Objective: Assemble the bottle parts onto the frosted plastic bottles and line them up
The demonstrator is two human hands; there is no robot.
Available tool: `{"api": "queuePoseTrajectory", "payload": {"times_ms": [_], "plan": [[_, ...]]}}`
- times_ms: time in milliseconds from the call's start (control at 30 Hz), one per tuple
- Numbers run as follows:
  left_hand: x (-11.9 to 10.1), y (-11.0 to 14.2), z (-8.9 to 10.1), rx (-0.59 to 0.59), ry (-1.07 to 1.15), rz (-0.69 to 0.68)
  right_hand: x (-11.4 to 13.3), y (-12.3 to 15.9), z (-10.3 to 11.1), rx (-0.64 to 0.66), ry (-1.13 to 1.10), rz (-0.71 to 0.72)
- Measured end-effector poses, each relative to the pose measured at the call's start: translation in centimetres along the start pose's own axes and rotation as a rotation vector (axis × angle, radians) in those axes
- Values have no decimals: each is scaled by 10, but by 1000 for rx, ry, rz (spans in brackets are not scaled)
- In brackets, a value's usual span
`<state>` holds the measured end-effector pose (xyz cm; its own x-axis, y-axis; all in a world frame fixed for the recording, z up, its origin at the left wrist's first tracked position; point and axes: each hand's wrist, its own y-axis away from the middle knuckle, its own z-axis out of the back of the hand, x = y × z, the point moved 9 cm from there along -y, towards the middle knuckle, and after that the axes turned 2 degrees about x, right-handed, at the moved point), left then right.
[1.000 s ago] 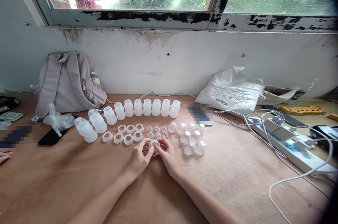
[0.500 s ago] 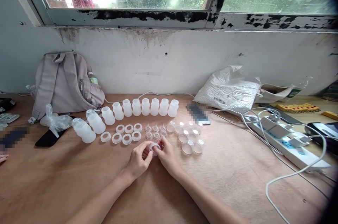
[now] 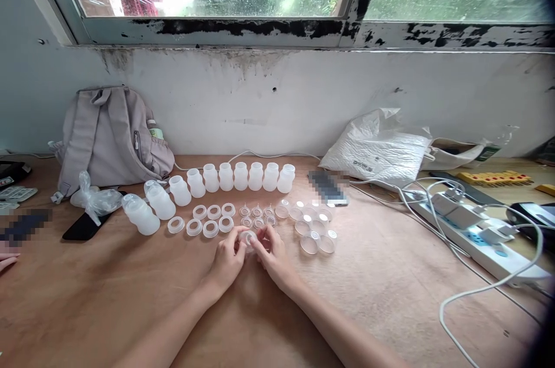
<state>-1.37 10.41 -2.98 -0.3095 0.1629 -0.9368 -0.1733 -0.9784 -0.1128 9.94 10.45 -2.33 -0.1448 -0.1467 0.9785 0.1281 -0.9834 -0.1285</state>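
My left hand [image 3: 228, 259] and my right hand [image 3: 274, 256] meet above the table, fingers closed on opposite sides of a translucent bottle ring [image 3: 248, 238]. Something clear seems to sit in its middle, perhaps a nipple, but fingers cover part of it. Just beyond the hands lie several clear bottle nipples [image 3: 258, 212]. To their left, loose translucent rings [image 3: 210, 230] are laid out in two rows. Round clear caps [image 3: 309, 244] cluster to the right. Behind them, small frosted baby bottles [image 3: 240, 177] stand in a curved row; the two leftmost [image 3: 141, 214] have covered tops.
A grey backpack [image 3: 110, 131], a knotted plastic bag [image 3: 96, 199] and a black phone [image 3: 82, 225] are at the left. Back right are another phone [image 3: 328, 187] and a white plastic parcel [image 3: 377, 145]. A power strip [image 3: 481, 238] with looping cables lies right. Part of another person's hand [image 3: 7, 261] shows far left.
The ring between my hands has been tipped so that its round face is more upward, and my fingers have shifted around it. The view has moved slightly.
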Motion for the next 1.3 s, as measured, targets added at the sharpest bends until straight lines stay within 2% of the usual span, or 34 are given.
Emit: {"api": "queuePoseTrajectory", "payload": {"times_ms": [100,233,567,733,833,933,1167,1233,1300], "plan": [[10,-3,0,24,187,72,5,0,3,10,-11,-7],[11,-4,-9,113,346,98,8,-4,5,19,50,18],[6,0,-13,159,430,100,-13,2,-18,182,-199,-144],[15,0,-16,159,512,214,-11,1,-24,268,-404,-207],[21,1,-15,152,552,270,-7,0,-21,255,-368,-168],[21,0,-12,146,587,267,-4,1,-21,242,-262,-120],[5,-1,0,124,334,137,9,8,-18,226,-88,-26],[-5,-2,8,116,188,69,11,7,-13,191,-59,8],[-16,-6,26,61,-59,15,12,5,-4,143,-46,29]]}}
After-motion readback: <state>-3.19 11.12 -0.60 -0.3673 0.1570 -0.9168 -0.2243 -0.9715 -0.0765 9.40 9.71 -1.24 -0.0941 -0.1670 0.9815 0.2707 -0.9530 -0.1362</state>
